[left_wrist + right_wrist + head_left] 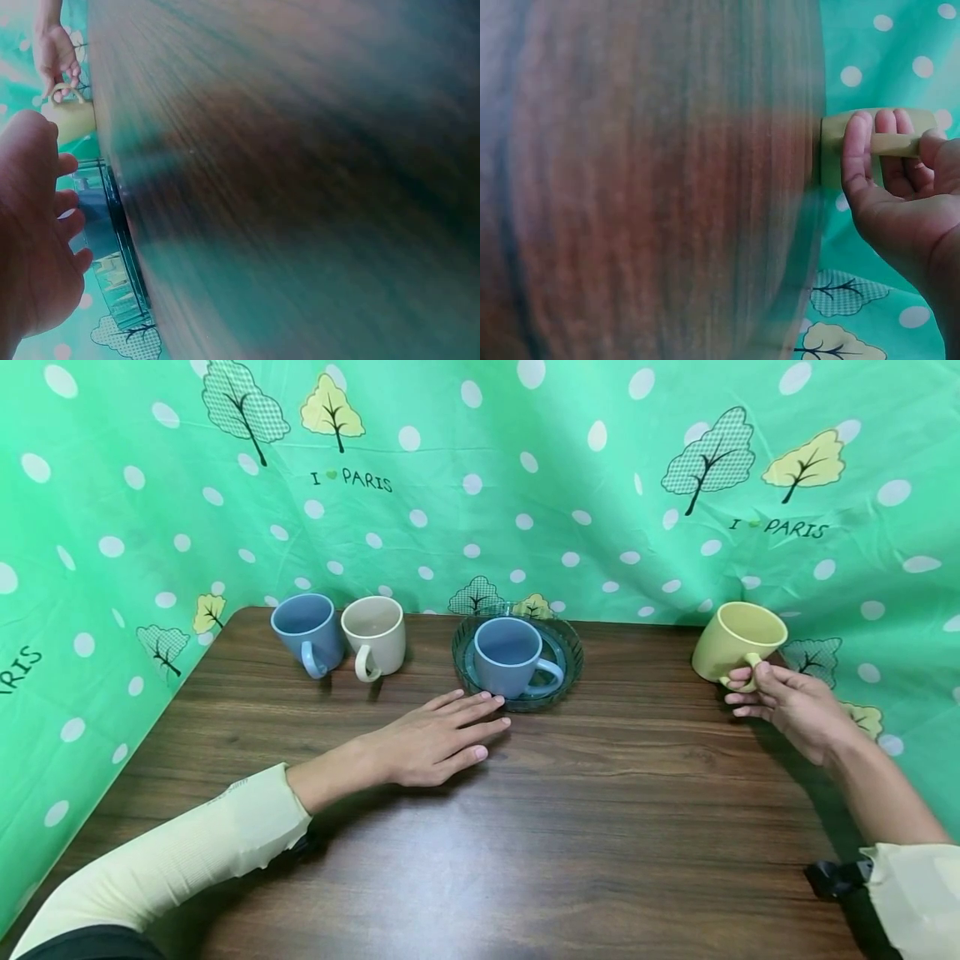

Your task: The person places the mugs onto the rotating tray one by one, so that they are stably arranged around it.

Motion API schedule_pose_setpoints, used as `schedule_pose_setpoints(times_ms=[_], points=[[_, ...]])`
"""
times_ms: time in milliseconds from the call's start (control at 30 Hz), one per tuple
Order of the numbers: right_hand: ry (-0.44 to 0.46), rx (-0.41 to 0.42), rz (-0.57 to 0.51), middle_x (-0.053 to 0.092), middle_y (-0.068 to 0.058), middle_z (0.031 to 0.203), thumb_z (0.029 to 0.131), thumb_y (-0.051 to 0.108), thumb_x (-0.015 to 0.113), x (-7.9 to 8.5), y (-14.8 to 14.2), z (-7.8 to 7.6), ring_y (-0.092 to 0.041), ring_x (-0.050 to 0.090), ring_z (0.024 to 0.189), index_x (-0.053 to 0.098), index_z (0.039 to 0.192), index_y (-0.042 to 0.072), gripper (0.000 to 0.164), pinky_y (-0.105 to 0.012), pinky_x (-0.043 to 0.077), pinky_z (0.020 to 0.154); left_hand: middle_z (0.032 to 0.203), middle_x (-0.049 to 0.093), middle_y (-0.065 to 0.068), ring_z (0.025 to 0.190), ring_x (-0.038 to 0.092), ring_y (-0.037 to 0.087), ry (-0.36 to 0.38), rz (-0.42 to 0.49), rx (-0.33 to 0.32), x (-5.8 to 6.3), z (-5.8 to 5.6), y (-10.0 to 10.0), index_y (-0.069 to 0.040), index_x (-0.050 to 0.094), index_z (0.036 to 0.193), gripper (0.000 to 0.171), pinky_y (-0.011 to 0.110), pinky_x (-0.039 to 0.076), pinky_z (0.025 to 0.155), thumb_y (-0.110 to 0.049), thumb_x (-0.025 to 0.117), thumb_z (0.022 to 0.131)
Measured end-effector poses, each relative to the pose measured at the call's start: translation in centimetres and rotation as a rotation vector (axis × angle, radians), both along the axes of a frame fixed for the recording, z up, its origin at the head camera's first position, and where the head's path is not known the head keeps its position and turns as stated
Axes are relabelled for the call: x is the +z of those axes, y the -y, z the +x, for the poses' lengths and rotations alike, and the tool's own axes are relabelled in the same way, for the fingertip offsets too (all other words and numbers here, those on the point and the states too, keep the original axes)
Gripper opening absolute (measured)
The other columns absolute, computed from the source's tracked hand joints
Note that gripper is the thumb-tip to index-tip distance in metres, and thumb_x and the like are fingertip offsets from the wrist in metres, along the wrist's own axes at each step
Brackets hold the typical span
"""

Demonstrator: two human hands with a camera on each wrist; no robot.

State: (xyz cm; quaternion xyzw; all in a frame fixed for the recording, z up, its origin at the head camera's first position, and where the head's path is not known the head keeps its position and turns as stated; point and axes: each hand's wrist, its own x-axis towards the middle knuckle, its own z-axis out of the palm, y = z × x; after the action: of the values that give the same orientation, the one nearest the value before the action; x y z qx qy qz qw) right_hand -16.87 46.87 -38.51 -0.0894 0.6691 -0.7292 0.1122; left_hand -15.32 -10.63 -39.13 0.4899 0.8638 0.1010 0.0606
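At the table's far right corner my right hand (798, 706) grips the handle of a yellow mug (738, 639). The right wrist view shows fingers curled round that mug's handle (896, 145), the mug (836, 154) standing upright against the table surface. My left hand (442, 739) is spread palm down with its fingers extended, just in front of a glass dish (566, 664). Inside the dish stands a blue mug (506, 656), its handle turned right. In the head view the left fingertips come close to the dish's front edge; whether they touch it I cannot tell.
Left of the dish stand a white mug (378, 639) and another blue mug (311, 631), side by side with handles facing the front. A green dotted curtain (480, 485) hangs behind and beside the brown wooden table (600, 827).
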Motion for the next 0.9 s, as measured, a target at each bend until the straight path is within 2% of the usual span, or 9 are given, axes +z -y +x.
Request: schedule_pose_setpoints(times_ms=[333,900], points=[[0.026,-0.003,-0.017,0.083,0.000,0.114,0.123,0.016,0.037,0.08,-0.03,-0.26,-0.013,0.081,0.103,0.079,0.124,0.007,0.043,-0.024,0.067,0.087,0.190,0.023,0.006,0.179,0.018,0.027,0.004,0.000,0.010,-0.10,-0.18,0.26,-0.021,0.037,0.178,0.059,0.057,0.016,0.147,-0.043,0.036,0.123],[0.017,-0.005,-0.014,0.083,0.000,0.114,0.122,0.018,0.042,0.06,-0.14,-0.22,-0.013,0.082,0.103,0.078,0.124,0.005,0.038,-0.024,0.068,0.089,0.189,0.027,0.005,0.178,0.020,0.028,0.005,0.014,0.020,-0.05,-0.60,1.02,-0.020,0.039,0.177,0.059,0.057,0.017,0.147,-0.043,0.038,0.123]])
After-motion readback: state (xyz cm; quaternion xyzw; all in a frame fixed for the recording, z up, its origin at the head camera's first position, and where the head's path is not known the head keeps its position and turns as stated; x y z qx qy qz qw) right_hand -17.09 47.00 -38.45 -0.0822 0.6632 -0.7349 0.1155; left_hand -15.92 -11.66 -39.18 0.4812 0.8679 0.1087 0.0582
